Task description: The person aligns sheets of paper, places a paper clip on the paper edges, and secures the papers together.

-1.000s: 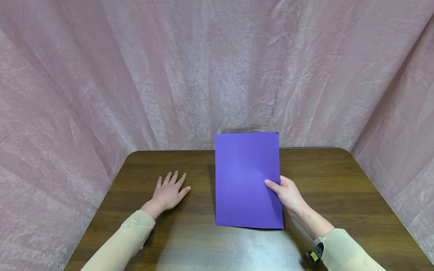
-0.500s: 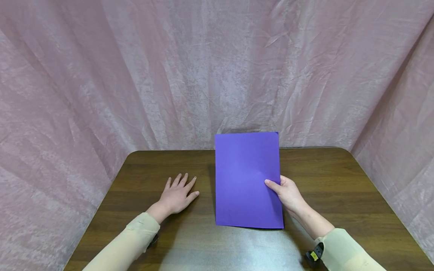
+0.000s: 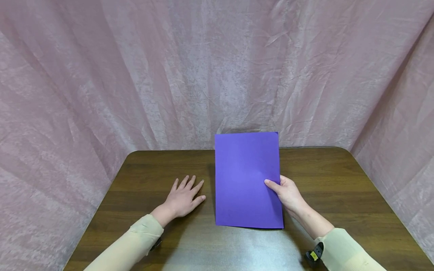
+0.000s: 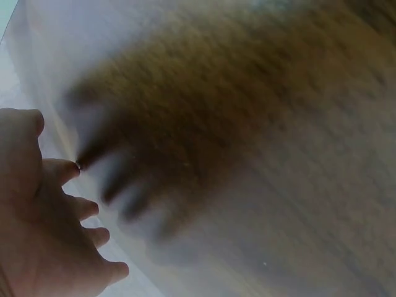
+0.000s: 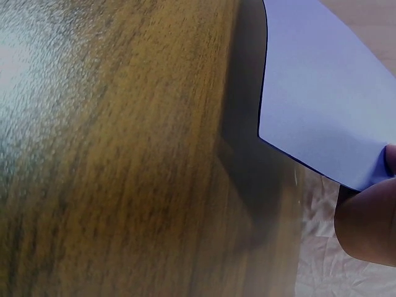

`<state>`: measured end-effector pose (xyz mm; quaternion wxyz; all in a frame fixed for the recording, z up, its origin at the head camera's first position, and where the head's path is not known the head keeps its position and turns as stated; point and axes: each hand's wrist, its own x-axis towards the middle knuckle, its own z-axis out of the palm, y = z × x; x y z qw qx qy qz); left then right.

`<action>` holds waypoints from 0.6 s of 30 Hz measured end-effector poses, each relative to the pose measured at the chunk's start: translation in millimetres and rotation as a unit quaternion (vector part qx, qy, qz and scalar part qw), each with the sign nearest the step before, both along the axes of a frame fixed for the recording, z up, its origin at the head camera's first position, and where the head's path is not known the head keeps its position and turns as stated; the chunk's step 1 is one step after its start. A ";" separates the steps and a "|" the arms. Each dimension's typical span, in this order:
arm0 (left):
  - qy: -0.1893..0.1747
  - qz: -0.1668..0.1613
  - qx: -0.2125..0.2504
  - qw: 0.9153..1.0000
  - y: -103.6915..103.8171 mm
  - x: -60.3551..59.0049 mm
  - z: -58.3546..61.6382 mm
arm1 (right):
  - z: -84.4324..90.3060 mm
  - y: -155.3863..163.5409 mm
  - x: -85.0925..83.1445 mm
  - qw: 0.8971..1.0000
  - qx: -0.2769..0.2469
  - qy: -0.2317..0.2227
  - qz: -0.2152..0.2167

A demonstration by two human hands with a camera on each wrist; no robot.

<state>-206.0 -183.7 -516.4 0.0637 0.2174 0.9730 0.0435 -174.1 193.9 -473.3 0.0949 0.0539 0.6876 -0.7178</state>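
Observation:
A purple sheet of paper (image 3: 245, 178) is held above the brown wooden table (image 3: 325, 177), its far edge up against the curtain. My right hand (image 3: 286, 194) pinches its right edge, thumb on top and fingers hidden behind. In the right wrist view the purple sheet (image 5: 322, 105) hangs over the table with a finger (image 5: 368, 223) under its edge. My left hand (image 3: 184, 195) lies flat on the table with its fingers spread, just left of the sheet and holding nothing. The left wrist view shows the left hand (image 4: 43, 229) over a blurred tabletop.
A crumpled pink curtain (image 3: 169, 75) closes in the table at the back and both sides. The table's rounded far corners (image 3: 342, 150) meet the curtain. A bright glare patch (image 3: 230, 248) lies on the near tabletop.
My left hand has slid to the right across the table, closer to the purple sheet. The right hand and the sheet have not moved.

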 end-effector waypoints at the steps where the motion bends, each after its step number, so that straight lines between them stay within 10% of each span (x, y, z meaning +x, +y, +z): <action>1: 0.002 0.000 -0.003 1.000 -0.1 0.0 -0.5 | 0.0 0.1 0.2 1.000 0.000 0.000 0.000; 18: 0.047 -0.007 0.037 0.998 -0.9 0.0 15.1 | -1.7 0.7 0.7 1.000 0.000 0.002 0.002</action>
